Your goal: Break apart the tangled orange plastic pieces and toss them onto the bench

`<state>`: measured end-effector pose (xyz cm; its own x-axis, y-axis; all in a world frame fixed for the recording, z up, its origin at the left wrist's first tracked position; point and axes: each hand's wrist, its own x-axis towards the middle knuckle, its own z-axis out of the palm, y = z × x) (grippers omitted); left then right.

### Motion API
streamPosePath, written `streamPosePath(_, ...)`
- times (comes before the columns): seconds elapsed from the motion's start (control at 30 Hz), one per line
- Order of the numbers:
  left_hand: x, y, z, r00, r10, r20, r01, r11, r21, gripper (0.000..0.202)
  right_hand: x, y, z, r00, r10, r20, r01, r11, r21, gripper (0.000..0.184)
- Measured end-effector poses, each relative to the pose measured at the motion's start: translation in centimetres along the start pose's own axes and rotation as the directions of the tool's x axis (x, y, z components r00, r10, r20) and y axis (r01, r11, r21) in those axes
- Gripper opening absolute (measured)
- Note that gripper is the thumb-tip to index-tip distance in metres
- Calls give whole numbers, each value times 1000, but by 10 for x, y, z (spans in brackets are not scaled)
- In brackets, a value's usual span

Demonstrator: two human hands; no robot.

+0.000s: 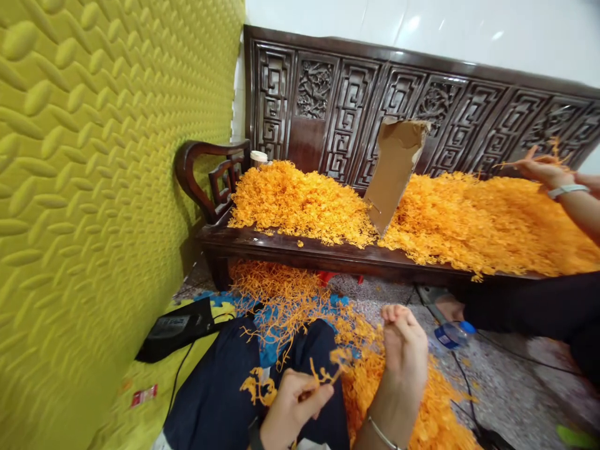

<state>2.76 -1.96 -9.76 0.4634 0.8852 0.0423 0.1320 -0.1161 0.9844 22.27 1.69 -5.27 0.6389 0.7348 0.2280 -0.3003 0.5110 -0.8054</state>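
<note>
My left hand point(293, 400) is low in the picture, its fingers pinched on a thin orange sprig point(323, 375) that sticks out to the right. My right hand point(404, 350) is raised beside it with the fingers curled shut, and what they grip is hidden from me. Both hands hover over my lap point(225, 387) in dark trousers, where more loose orange sprigs point(281, 306) lie. A heap of the same orange sprigs point(422, 406) spreads under my right wrist.
A carved dark wooden bench point(328, 94) ahead carries two big orange piles point(300, 200) split by a cardboard sheet point(396, 169). Another person's hand point(544, 167) works at the right. A padded yellow wall point(94, 187), a black device point(175, 328) and a plastic bottle point(452, 334) lie around.
</note>
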Motion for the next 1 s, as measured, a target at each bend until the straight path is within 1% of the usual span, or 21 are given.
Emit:
streamPosePath(0.07,0,-9,-10,995,-57,-85,53,998,-43,57,0,-7,-7,999,-44,18,45,992,-121,17)
streamPosePath(0.1,1,-11,-15,989,-70,-128,63,996,-57,57,-3,-9,-8,998,-37,50,46,977,-208,15)
streamPosePath(0.17,6,-12,-27,981,-55,-188,45,997,-61,56,-12,-8,-5,986,51,161,15,923,-383,17)
streamPosePath(0.2,9,-11,-33,978,-39,-203,29,998,-51,56,-17,-5,-1,965,122,234,-3,892,-452,21)
streamPosePath(0.23,11,-9,-38,977,-21,-210,14,999,-35,55,-22,-3,5,930,195,312,-13,866,-500,24)
streamPosePath(0.27,13,-7,-42,977,-3,-211,0,1000,-13,55,-27,0,11,884,255,393,-10,849,-528,27)
streamPosePath(0.33,14,-4,-46,981,36,-190,-29,999,42,54,-33,6,22,781,326,533,22,838,-545,31)
streamPosePath(0.37,14,-3,-47,983,54,-173,-43,997,66,53,-36,8,27,738,341,582,46,835,-548,33)
streamPosePath(0.47,12,-3,-45,993,83,-87,-73,990,119,51,-39,11,36,650,375,661,144,793,-592,38)
streamPosePath(0.5,12,-3,-44,995,84,-51,-77,988,134,51,-39,12,36,620,394,678,182,769,-613,37)
streamPosePath(0.6,13,-5,-43,997,70,33,-75,982,175,49,-38,16,34,515,479,711,271,696,-665,16)
streamPosePath(0.63,14,-5,-43,997,62,44,-69,981,180,49,-36,19,32,509,498,702,273,680,-680,18)
streamPosePath(0.67,15,-6,-43,997,51,52,-59,982,179,49,-35,22,30,538,497,681,258,672,-694,22)
streamPosePath(0.7,16,-6,-42,998,35,50,-43,984,174,49,-33,25,29,603,469,645,226,675,-703,25)
streamPosePath(0.77,19,-6,-38,1000,-4,4,3,989,147,48,-29,32,27,771,364,522,120,723,-681,27)
streamPosePath(0.8,20,-6,-33,999,-23,-28,26,992,122,47,-28,36,27,843,306,443,60,764,-643,27)
streamPosePath(0.83,22,-5,-27,998,-38,-45,43,995,95,47,-27,39,26,894,261,364,6,805,-593,28)
streamPosePath(0.87,23,-5,-20,998,-49,-44,52,996,70,47,-26,42,26,928,234,291,-45,843,-536,29)
streamPosePath(0.9,23,-5,-11,998,-52,-29,54,997,52,48,-25,45,25,949,221,225,-91,875,-475,29)
streamPosePath(0.93,24,-6,-3,999,-53,4,52,998,46,48,-24,47,23,962,219,164,-136,902,-410,29)
streamPosePath(1.0,25,-7,11,999,-46,11,45,997,64,49,-23,51,18,965,253,69,-224,931,-287,30)
